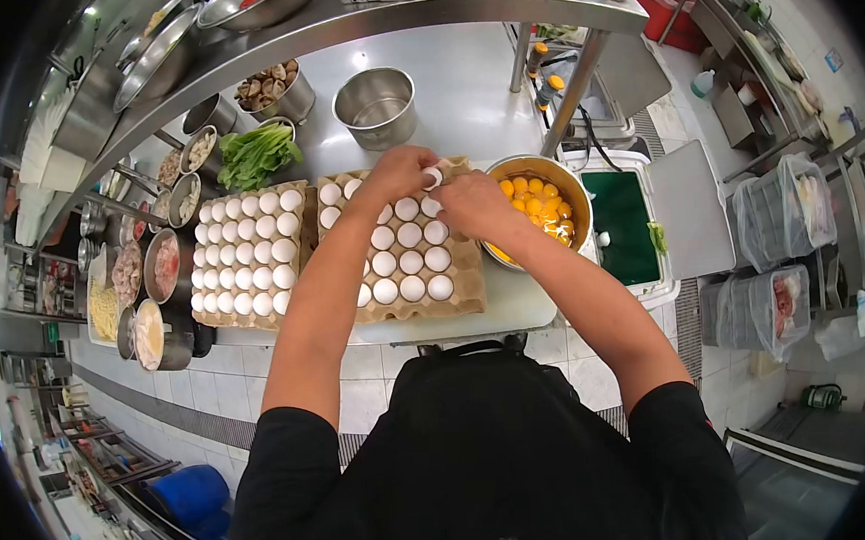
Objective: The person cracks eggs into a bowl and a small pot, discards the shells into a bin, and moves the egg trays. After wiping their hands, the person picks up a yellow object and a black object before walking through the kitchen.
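Note:
Over the far right corner of the right-hand egg tray (pixel 467 258), my two hands come close together. My left hand (pixel 401 175) is closed, with a white egg (pixel 432 178) at its fingertips. Just to the right, my right hand (pixel 475 209) has its fingers curled in beside that egg; whatever they may hold is hidden. White eggs (pixel 409 234) fill several rows of this cardboard tray, while its right-hand column of cups is bare. Beside my right wrist stands a metal pot (pixel 582 221) containing many egg yolks (pixel 538 202).
Left of it is another tray of eggs (pixel 246 253). Behind are leafy greens (pixel 257 159), an open metal pot (pixel 374 110) and a pot of shellfish (pixel 269 86). A steel shelf (pixel 415 12) crosses above. A green-lined white bin (pixel 622 227) stands right.

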Demonstrator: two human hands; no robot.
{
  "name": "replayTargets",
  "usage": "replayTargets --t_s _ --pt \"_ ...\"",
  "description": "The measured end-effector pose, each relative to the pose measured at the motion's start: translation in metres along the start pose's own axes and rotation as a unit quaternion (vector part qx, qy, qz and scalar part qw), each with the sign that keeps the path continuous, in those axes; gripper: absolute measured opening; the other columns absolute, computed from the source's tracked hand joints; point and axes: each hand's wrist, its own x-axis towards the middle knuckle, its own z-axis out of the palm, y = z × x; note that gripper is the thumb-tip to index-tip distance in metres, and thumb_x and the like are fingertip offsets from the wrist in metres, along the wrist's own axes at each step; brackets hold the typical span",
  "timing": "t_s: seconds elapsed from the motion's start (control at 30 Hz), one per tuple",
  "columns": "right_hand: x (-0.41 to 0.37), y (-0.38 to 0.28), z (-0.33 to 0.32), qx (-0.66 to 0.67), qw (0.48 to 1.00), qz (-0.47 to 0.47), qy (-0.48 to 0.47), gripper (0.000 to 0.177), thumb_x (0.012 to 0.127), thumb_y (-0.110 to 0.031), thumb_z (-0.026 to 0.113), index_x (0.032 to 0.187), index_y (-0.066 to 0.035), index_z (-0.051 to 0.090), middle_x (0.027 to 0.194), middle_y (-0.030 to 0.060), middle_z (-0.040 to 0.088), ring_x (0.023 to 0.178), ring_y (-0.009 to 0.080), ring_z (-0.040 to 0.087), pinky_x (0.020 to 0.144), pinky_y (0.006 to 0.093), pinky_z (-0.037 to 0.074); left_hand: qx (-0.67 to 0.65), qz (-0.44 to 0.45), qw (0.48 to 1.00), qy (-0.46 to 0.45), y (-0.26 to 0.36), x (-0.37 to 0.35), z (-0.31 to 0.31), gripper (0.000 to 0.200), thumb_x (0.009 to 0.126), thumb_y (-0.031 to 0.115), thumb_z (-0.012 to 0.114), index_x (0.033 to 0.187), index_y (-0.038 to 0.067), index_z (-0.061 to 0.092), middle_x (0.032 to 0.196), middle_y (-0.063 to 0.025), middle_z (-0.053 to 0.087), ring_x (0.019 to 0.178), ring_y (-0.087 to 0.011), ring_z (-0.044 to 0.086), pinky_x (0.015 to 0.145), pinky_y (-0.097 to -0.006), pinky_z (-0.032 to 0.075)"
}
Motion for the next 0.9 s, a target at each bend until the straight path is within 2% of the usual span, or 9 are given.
replayTargets --t_s 0.13,0.2,0.3,0.4,0.53,0.7,0.77,0.83,0.9 --pt "0.026 0.005 0.026 -0.038 0.997 -0.005 -0.065 0.02 0.078 -0.022 0.067 0.093 -0.009 0.07 0.087 0.0143 0.07 0.092 0.0319 0.067 0.084 0.0448 0.052 -0.262 -0.089 0.959 0.058 -0.022 -0.007 -0.016 0.031 0.083 0.018 0.067 0.11 0.002 0.067 0.097 -0.0115 0.07 0.085 -0.0262 0.066 0.076 -0.0353 0.053" --pt "0.034 0.007 0.03 -0.032 0.998 -0.03 -0.054 0.023 0.078 -0.022 0.067 0.096 -0.009 0.07 0.089 0.0146 0.07 0.092 0.0325 0.066 0.084 0.0447 0.052 -0.681 -0.126 0.676 0.25 -0.019 -0.014 -0.021 0.023 0.089 0.018 0.059 0.107 0.005 0.062 0.093 -0.0086 0.065 0.081 -0.0237 0.062 0.069 -0.0328 0.051" --pt "0.036 0.006 0.018 0.017 0.999 -0.034 -0.038 0.027 0.079 -0.02 0.066 0.103 -0.009 0.07 0.091 0.0139 0.069 0.093 0.031 0.066 0.083 0.042 0.053 -0.749 -0.085 0.59 0.288 -0.036 -0.012 -0.017 0.018 0.094 0.021 0.051 0.103 0.007 0.059 0.081 -0.0052 0.062 0.071 -0.0229 0.061 0.065 -0.0332 0.052" --pt "0.014 0.011 -0.006 0.232 0.971 0.022 0.054 0.028 0.079 -0.015 0.065 0.106 -0.01 0.071 0.091 0.0115 0.068 0.091 0.0266 0.067 0.081 0.0364 0.053 -0.714 -0.098 0.645 0.254 -0.03 -0.018 -0.022 0.014 0.094 0.019 0.053 0.097 0.007 0.06 0.078 -0.004 0.06 0.064 -0.0175 0.059 0.053 -0.0293 0.047" --pt "-0.038 0.077 -0.026 0.624 0.728 0.118 0.257 0.034 0.086 -0.007 0.06 0.12 -0.004 0.058 0.101 0.0105 0.061 0.081 0.0183 0.066 0.074 0.0297 0.054 -0.633 -0.097 0.745 0.188 0.001 -0.013 -0.009 0.021 0.092 0.019 0.058 0.11 0.01 0.063 0.081 -0.0029 0.061 0.062 -0.0128 0.06 0.05 -0.0248 0.045" --pt "-0.039 0.138 -0.045 0.59 0.465 0.27 0.603 0.029 0.099 -0.027 0.05 0.119 -0.008 0.041 0.092 0.0077 0.058 0.064 0.0146 0.057 0.054 0.0286 0.049 -0.521 -0.056 0.848 0.075 0.075 0.022 0.025 0.028 0.089 0.022 0.064 0.115 0.012 0.066 0.09 -0.0015 0.064 0.063 -0.0084 0.06 0.051 -0.0213 0.045" --pt "-0.025 0.155 -0.033 0.502 0.523 0.329 0.605 0.032 0.101 -0.031 0.044 0.123 -0.008 0.043 0.088 0.0055 0.056 0.058 0.0131 0.051 0.051 0.0296 0.045 -0.5 -0.036 0.864 0.047 0.107 0.037 0.035 0.031 0.088 0.021 0.065 0.116 0.011 0.066 0.092 -0.0018 0.065 0.063 -0.0087 0.06 0.052 -0.0218 0.046" --pt "-0.022 0.144 -0.039 0.629 0.578 0.321 0.409 0.034 0.102 -0.027 0.047 0.128 -0.007 0.049 0.086 0.0027 0.056 0.058 0.0112 0.049 0.051 0.0275 0.042 -0.479 -0.016 0.878 0.016 0.132 0.045 0.038 0.033 0.087 0.021 0.066 0.118 0.01 0.066 0.094 -0.0021 0.066 0.063 -0.0089 0.06 0.053 -0.0223 0.046" --pt "-0.034 0.15 -0.037 0.678 0.544 0.262 0.418 0.034 0.1 -0.025 0.051 0.129 -0.007 0.051 0.085 0.0019 0.056 0.058 0.0106 0.049 0.052 0.0266 0.043 -0.353 0.041 0.933 0.047 0.151 0.049 0.039 0.039 0.084 0.02 0.069 0.121 0.008 0.066 0.097 -0.0045 0.069 0.072 -0.0118 0.065 0.062 -0.0257 0.051"
